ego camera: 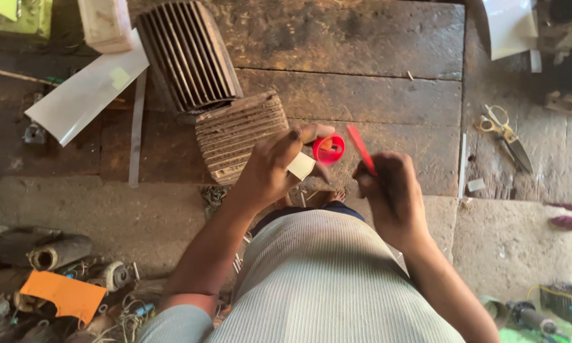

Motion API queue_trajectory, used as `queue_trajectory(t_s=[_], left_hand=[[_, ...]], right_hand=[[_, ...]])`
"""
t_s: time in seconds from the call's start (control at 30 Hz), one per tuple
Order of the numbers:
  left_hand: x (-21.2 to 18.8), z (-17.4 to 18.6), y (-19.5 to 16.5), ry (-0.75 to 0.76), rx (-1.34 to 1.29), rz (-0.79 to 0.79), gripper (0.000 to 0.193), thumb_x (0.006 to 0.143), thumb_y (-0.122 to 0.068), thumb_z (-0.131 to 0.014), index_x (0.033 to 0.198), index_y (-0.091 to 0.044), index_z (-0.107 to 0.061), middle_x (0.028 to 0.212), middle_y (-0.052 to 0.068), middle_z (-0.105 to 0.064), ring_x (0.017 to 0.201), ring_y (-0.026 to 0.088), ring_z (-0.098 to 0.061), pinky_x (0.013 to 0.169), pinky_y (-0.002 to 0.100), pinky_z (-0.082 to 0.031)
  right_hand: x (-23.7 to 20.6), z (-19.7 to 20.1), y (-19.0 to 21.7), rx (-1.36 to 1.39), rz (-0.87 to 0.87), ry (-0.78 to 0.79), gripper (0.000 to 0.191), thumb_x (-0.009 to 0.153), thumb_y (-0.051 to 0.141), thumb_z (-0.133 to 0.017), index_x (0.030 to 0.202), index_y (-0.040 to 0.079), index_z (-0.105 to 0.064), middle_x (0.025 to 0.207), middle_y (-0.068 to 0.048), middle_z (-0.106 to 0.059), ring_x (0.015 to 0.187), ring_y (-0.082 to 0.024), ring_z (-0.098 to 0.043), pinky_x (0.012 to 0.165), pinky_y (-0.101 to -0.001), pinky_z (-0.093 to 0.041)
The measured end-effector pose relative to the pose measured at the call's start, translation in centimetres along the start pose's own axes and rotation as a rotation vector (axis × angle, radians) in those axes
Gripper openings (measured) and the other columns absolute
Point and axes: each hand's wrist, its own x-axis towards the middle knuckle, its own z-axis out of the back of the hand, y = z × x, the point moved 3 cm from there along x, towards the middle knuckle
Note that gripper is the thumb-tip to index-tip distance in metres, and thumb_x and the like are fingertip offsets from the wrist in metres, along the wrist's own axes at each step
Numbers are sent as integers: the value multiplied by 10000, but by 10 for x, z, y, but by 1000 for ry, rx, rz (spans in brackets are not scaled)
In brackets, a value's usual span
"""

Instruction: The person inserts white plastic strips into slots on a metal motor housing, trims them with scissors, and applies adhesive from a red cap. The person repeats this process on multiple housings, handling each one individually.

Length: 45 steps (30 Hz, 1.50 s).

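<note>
My left hand [274, 164] holds a small red round spool [328, 150] between thumb and fingers, with a pale paper piece [302, 166] pinched under it. My right hand [390, 190] is closed around a thin red stick-like tool [361, 147], whose tip points up and left, close beside the spool. Both hands are held in front of my body, above the edge of a dark wooden platform [362, 95].
Two ribbed metal motor housings [190, 57] [235, 136] lie on the platform left of my hands. Scissors [505, 136] rest on the floor at right. A white strip [86, 89] lies at upper left. Motor parts, wires and an orange sheet [63, 293] clutter the lower left.
</note>
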Motion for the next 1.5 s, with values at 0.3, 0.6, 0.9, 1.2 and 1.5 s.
queue_trajectory(t_s=[0.3,0.6,0.9,1.2,1.5], left_hand=[[-22,-24,7,69,131,-27,1032,840,-173,-863,1607,-220,-175,1116,158,-650,984,349,-682,831,428,-577],[-15,-24,-2,183,165,98,1008,785,-191,-929,1558,-271,-285,1044,103,-677,898,275,-695,792,416,-575],[-26,-19,2,64,123,-63,925,902,-174,-866,1578,-169,-234,1204,119,-652,1000,306,-679,826,442,-571],[-26,11,17,-104,-473,467,459,1068,-336,-656,1427,-59,-580,1386,75,-679,1206,182,-690,1038,316,-570],[-36,-4,35,-165,-270,199,538,1011,-434,-798,1386,-106,-593,1217,1,-755,941,35,-740,772,240,-582]], right_hand=[[17,-13,37,-676,134,-111,289,846,126,-872,1084,37,-733,852,-38,-661,657,-116,-624,591,-270,-517],[12,-20,36,-638,79,-93,225,857,82,-843,1067,53,-768,750,-41,-621,622,-131,-604,569,-301,-489],[9,-18,14,-562,131,-37,188,818,70,-845,972,29,-745,748,-61,-619,640,-136,-603,583,-301,-483],[-21,2,13,-583,-8,135,427,840,118,-803,1229,5,-669,848,-57,-646,694,-143,-614,623,-294,-515],[-30,-10,29,-568,61,-76,299,972,30,-687,1270,56,-689,874,-68,-640,656,-137,-581,603,-281,-464]])
